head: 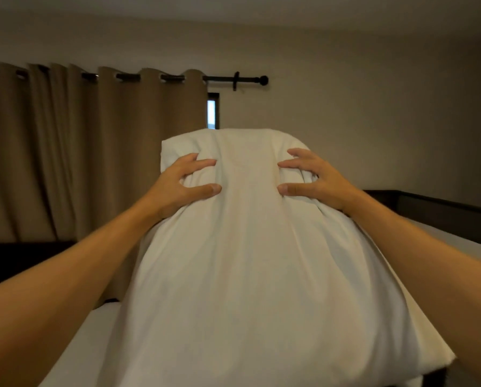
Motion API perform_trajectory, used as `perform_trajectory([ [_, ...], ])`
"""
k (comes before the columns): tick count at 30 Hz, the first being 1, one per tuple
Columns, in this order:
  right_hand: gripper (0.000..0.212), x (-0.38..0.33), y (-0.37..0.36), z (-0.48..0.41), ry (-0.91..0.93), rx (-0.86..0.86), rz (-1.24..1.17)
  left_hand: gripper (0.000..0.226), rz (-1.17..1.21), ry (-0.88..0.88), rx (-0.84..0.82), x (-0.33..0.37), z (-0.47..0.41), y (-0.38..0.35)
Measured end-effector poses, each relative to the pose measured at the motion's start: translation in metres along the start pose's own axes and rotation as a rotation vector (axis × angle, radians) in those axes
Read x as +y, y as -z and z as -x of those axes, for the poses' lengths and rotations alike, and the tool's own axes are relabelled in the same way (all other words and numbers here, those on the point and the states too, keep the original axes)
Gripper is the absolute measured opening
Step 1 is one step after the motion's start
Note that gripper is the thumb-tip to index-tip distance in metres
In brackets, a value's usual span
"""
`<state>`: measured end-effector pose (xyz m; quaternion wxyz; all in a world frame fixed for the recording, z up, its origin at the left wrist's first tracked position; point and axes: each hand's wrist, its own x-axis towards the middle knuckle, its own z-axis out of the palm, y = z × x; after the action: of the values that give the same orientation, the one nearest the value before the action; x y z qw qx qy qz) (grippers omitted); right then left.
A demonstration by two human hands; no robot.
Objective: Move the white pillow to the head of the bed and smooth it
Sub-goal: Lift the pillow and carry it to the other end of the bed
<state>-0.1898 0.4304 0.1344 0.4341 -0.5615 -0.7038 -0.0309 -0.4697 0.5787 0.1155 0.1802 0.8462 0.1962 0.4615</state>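
A large white pillow (250, 261) fills the middle of the head view, held up in front of me with its far end raised. My left hand (183, 182) clutches a bunch of the cover on the upper left side. On the upper right side my right hand (314, 177) grips the fabric the same way, fingers dug in. The pillow's lower end hangs near the white mattress (94, 344) of the bed. The dark headboard (443, 210) shows at the right, behind my right forearm.
Tan curtains (80, 152) on a black rod (233, 79) cover the wall at the left, with a sliver of window (212, 110) showing. A plain beige wall (373, 121) stands behind the bed. A dark ledge (24, 255) runs along the lower left.
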Motion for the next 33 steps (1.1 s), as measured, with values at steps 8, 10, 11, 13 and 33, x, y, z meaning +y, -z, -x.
perform_trajectory([
  [8,0.07,0.019,-0.073,-0.013,-0.026,-0.032,-0.059,0.066,-0.024,0.08,-0.011,-0.065,0.021,0.01],
  [10,0.068,0.027,-0.091,-0.018,-0.033,-0.019,-0.055,0.066,-0.011,0.079,-0.016,-0.086,0.022,0.008],
  [11,0.067,0.032,-0.1,-0.022,-0.035,-0.011,-0.05,0.065,0.001,0.077,-0.02,-0.098,0.021,0.008],
  [13,0.066,0.041,-0.119,-0.029,-0.043,0.003,-0.047,0.062,0.026,0.07,-0.033,-0.122,0.016,0.006],
  [33,0.063,0.092,-0.207,-0.12,-0.16,0.076,0.016,0.065,0.162,-0.011,-0.111,-0.276,-0.068,0.006],
])
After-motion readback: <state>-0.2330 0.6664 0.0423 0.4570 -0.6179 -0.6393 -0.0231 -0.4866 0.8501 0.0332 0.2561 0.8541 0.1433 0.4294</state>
